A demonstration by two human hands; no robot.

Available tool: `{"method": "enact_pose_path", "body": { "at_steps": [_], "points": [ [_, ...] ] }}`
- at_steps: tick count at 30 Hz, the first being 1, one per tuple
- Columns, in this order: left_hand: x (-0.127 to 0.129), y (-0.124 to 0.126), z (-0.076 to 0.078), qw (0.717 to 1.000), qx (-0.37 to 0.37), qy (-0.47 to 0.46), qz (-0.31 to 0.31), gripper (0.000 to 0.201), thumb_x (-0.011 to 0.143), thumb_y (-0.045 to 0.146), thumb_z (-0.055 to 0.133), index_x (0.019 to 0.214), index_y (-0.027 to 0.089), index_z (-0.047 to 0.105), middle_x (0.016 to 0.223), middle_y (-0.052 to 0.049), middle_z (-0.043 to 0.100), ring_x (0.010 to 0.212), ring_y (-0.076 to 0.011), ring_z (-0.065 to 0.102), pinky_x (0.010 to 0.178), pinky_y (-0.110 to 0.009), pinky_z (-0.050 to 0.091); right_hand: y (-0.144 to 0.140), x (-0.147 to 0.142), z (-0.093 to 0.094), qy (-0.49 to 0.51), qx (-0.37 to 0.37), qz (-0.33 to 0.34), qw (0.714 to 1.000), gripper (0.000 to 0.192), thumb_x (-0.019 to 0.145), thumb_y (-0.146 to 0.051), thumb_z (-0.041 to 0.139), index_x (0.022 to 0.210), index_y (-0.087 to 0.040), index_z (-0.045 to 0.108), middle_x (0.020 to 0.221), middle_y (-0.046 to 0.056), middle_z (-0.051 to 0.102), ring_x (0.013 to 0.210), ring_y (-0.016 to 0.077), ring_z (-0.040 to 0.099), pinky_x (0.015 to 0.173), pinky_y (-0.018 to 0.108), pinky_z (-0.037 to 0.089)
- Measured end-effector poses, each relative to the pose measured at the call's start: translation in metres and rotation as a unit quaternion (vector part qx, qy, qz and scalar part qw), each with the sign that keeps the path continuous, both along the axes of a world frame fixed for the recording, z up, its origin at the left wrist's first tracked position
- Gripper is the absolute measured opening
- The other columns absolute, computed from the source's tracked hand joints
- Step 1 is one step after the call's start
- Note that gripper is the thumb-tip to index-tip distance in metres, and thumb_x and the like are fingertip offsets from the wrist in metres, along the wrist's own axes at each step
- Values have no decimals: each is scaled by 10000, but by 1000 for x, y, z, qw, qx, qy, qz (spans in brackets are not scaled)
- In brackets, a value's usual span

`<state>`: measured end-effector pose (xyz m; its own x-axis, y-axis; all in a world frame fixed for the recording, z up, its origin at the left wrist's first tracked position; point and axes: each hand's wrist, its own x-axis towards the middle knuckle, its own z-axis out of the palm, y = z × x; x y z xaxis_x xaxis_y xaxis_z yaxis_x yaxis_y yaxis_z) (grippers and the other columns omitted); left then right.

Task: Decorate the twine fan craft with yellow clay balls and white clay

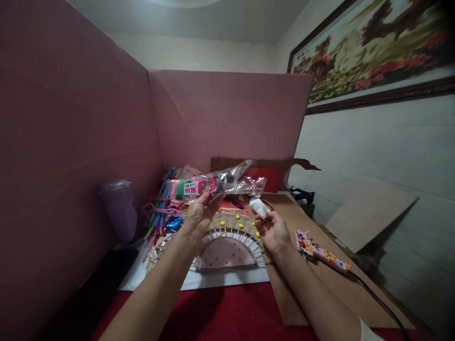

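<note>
a clear plastic bag (213,183) with a pink and green label is held up in the left hand (201,211), pinched between thumb and fingers near its middle, so it sits just above and ahead of both hands. the right hand (273,229) is closed around a small white lump (259,207), gripped at the fingertips, just below the bag's loose right end. what the lump is can't be told, maybe clay or a bit of tissue.

the bag is judged to be light and floppy, crinkly and a bit slippery, with something soft and colourful packed in the left part. it's best taken where the contents are, not by the empty clear tail, which would just fold and slide. the white lump looks soft and squashable, so a gentle pinch is enough.

right under the hands a woven half-round fan (227,239) is laid on white paper, with small yellow dots (238,219) stuck along its arc. to the left of the left hand a bunch of coloured pipe cleaners (159,208) is piled up. just to the right of the right wrist a glue gun (320,250) with a flowery pattern is lying on a cardboard sheet (320,293), cord trailing off.
</note>
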<state>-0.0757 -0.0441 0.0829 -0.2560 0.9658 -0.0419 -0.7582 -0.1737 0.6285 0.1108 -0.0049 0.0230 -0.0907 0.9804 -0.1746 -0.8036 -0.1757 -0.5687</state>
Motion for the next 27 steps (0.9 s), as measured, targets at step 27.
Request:
{"method": "enact_pose_path", "body": {
  "at_steps": [27],
  "points": [
    [29,-13,-52,999,17,35,20,189,574,136,786,727,110,678,685,-17,688,613,-120,630,546,-221,482,-19,-15,-6,-268,213,-59,938,440,552,-105,697,964,-179,563,541,-67,616,412,115,545,357,181,420]
  ]
}}
